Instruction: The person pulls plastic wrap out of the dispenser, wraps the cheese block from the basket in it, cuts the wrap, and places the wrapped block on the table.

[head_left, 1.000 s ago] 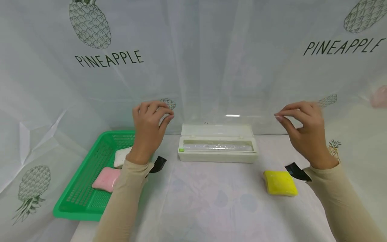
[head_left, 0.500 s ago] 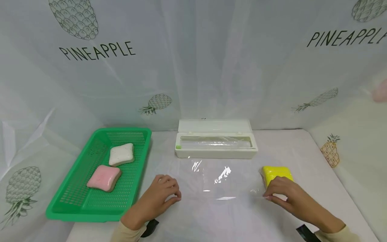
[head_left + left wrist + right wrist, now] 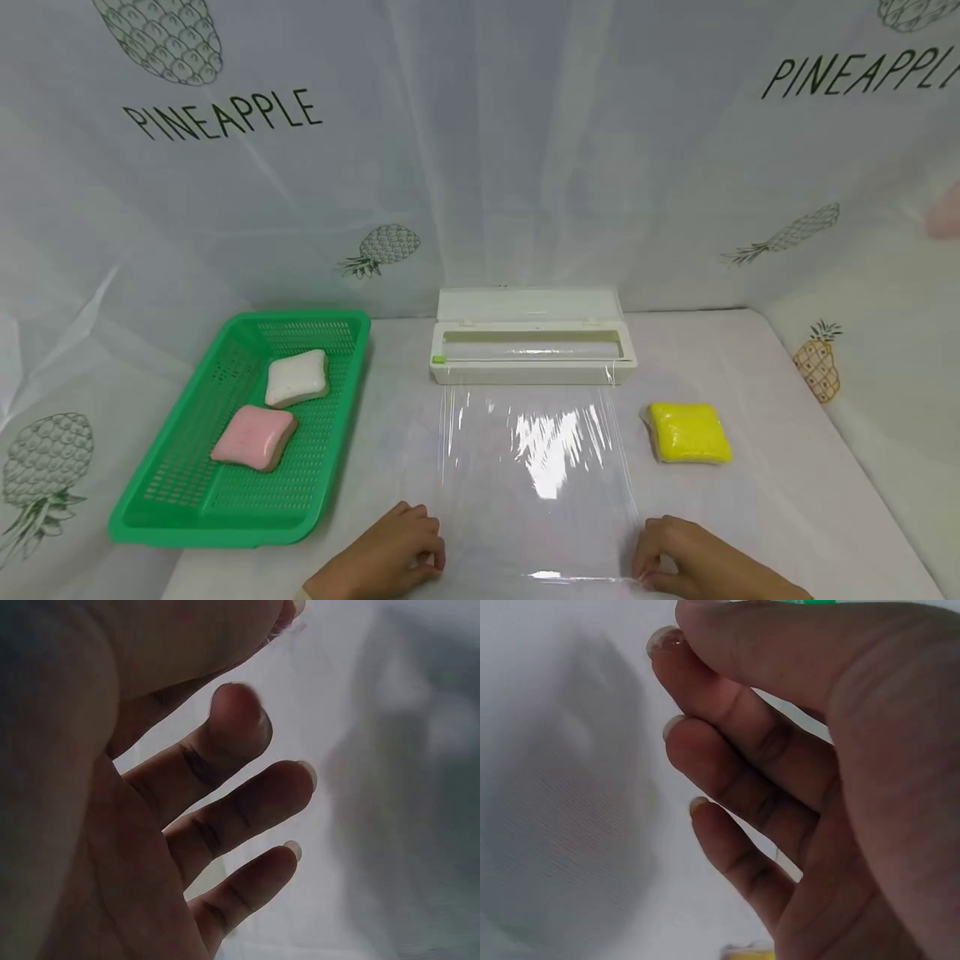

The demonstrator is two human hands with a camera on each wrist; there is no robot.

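A clear sheet of cling film [image 3: 487,467] stretches from the white cling film dispenser [image 3: 534,373] toward the front of the table, its glossy surface catching the light. At its near left corner my left hand [image 3: 390,552] pinches the film between thumb and index finger. My right hand [image 3: 686,557] pinches the near right corner the same way. In the left wrist view the other fingers [image 3: 247,802] of that hand are spread and bent, and the pinch sits at the top edge. In the right wrist view the thumb [image 3: 757,649] meets the index fingertip.
A green basket [image 3: 333,492] on the left holds a white soap-like block [image 3: 296,379] and a pink one [image 3: 255,437]. A yellow block [image 3: 690,433] wrapped in film lies right of the sheet. Behind the dispenser hangs a pineapple-print curtain [image 3: 525,167].
Both hands have come down from above the dispenser and back toward the table's front, drawing the cling film out flat across the table. The head view has tilted slightly down.
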